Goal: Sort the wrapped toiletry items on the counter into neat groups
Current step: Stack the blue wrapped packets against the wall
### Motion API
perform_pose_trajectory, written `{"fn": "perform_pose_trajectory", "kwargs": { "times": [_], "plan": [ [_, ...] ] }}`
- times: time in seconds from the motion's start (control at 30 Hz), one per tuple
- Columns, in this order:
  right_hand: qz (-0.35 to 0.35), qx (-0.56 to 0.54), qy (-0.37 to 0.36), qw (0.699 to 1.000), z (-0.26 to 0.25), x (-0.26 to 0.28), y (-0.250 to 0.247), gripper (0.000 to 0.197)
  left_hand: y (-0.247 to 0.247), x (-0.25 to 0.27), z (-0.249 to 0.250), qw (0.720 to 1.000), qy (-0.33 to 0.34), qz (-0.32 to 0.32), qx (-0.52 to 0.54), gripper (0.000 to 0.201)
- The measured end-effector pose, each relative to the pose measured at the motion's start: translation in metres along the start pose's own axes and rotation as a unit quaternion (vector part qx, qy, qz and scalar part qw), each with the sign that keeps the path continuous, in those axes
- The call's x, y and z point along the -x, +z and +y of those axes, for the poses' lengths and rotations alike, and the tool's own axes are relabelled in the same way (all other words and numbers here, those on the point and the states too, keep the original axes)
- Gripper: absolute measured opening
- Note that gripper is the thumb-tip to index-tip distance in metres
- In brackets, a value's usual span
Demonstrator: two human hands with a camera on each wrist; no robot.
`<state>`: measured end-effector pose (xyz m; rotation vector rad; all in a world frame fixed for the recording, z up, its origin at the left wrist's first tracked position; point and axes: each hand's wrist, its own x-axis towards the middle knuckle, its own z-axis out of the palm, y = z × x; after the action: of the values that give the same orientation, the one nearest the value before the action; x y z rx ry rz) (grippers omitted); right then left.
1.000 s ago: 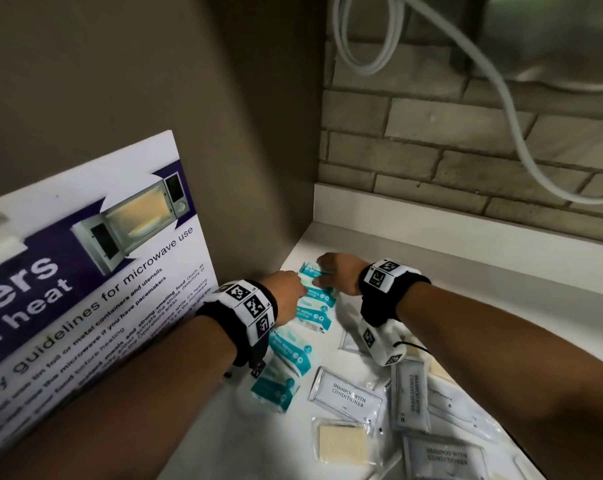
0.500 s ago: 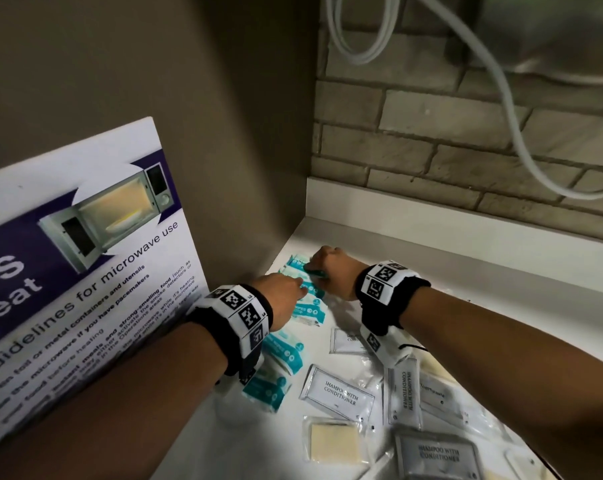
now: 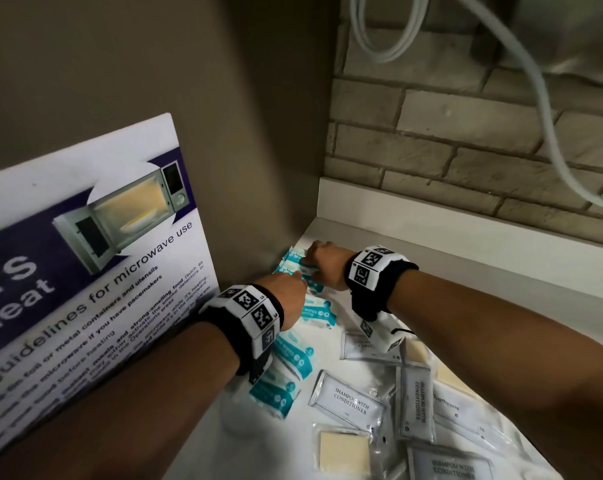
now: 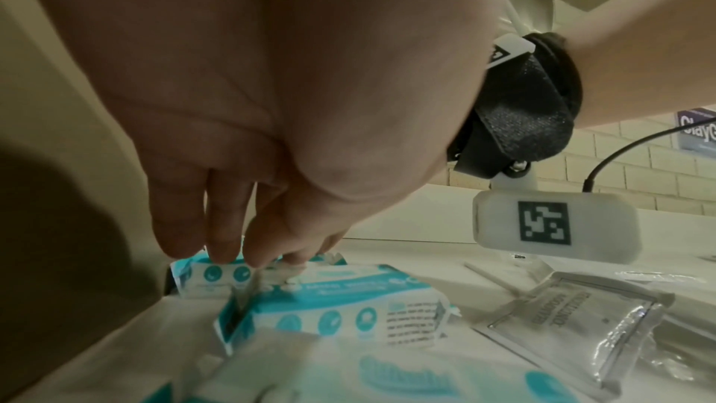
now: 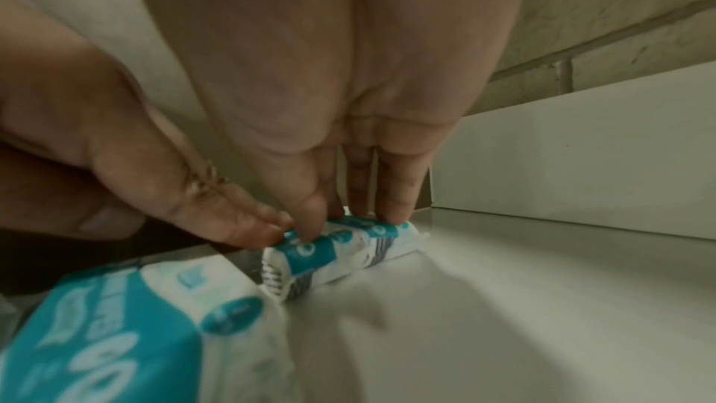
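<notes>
Teal-and-white wipes packets [image 3: 291, 263] sit stacked in the counter's far left corner. My right hand [image 3: 324, 261] pinches the top wipes packet [image 5: 341, 252] between thumb and fingers [image 5: 391, 207]. My left hand [image 3: 289, 296] reaches in from the left, and its straight fingers [image 4: 220, 244] touch the packets' near edge [image 4: 209, 275]. More teal packets [image 3: 315, 313] trail back along the left wall under my left wrist. Grey shampoo sachets [image 3: 348, 400], a wrapped soap [image 3: 343, 450] and a toothpaste packet [image 3: 456, 414] lie loosely mixed nearer to me.
A microwave-guidelines sign [image 3: 85, 271] leans against the left wall. A white upstand [image 3: 431, 216] and a brick wall [image 3: 466, 140] close the back, with a white cable [image 3: 539, 98] hanging overhead. Bare white counter [image 3: 449, 282] lies to the right of my right wrist.
Both hands have slid farther into the back left corner, the right one taking the teal packet with it. The left hand's fingers followed onto the same stack.
</notes>
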<state>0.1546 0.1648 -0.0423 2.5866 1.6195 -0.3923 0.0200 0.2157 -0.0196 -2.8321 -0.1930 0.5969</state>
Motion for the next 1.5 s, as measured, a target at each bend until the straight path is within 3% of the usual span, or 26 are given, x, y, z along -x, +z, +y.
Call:
{"fn": "perform_pose_trajectory", "kwargs": {
  "times": [0.27, 0.5, 0.67, 0.8, 1.03, 1.33, 1.5],
  "plan": [
    [-0.019, 0.029, -0.011, 0.999, -0.002, 0.006, -0.002, 0.046, -0.002, 0.001, 0.001, 1.000, -0.012, -0.001, -0.021, 0.052],
    [-0.043, 0.018, -0.012, 0.999, -0.012, 0.024, -0.008, 0.046, 0.000, 0.008, -0.002, 0.999, -0.031, -0.015, 0.030, 0.053],
    [0.009, -0.037, -0.033, 0.999, -0.023, 0.048, -0.012, 0.041, -0.002, 0.030, -0.002, 0.991, -0.055, 0.029, 0.120, 0.040],
    [-0.033, 0.007, -0.058, 0.998, -0.034, 0.067, -0.006, 0.031, 0.006, 0.055, 0.002, 0.982, -0.035, 0.065, 0.172, 0.037],
    [-0.054, 0.008, -0.067, 0.996, -0.044, 0.074, 0.013, 0.043, 0.021, 0.082, 0.023, 0.993, 0.026, -0.023, 0.116, 0.045],
    [-0.028, -0.012, -0.089, 0.996, -0.055, 0.057, 0.011, 0.026, 0.037, 0.064, 0.018, 0.985, -0.042, -0.043, 0.160, 0.064],
    [-0.048, 0.003, -0.063, 0.997, -0.058, 0.054, 0.000, 0.030, 0.030, 0.055, 0.014, 0.981, -0.060, -0.035, 0.182, 0.063]
  ]
}}
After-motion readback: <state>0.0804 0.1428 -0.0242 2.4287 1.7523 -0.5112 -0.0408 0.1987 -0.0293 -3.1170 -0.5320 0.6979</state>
